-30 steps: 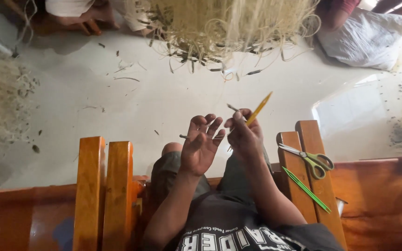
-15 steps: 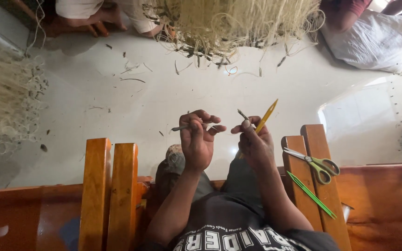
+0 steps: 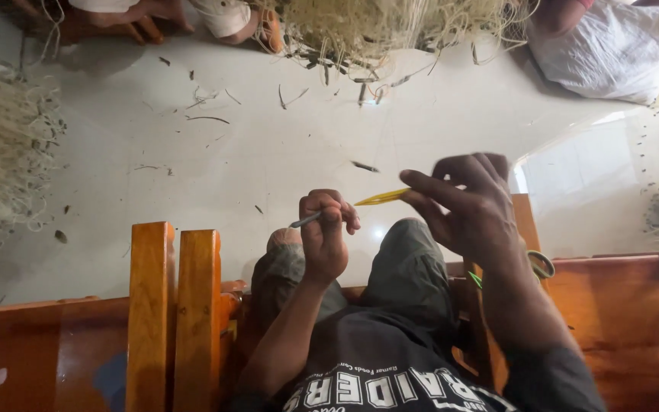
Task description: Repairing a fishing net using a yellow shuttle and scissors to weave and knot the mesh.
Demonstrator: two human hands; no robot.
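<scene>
Your left hand (image 3: 323,236) is closed in a fist around a thin grey stick-like strip (image 3: 306,220), which juts out to the left of the knuckles; the tight grip appears intended to keep the strip steady. Your right hand (image 3: 470,210) is raised just to the right of it, fingers spread, with a yellow pointed blade-like tool (image 3: 380,197) projecting from it toward the left hand. How the fingers pinch the tool cannot be determined. Tool tip and left fist are near, not touching.

Behind the right wrist, green-handled scissors (image 3: 539,265) rest on the orange wooden chair arm (image 3: 596,305), within easy reach. Beyond both hands lies the pale tiled floor (image 3: 268,145), strewn with fibre scraps. Farthest from the hands, a heap of pale straw-coloured fibres (image 3: 390,27) spills across the floor.
</scene>
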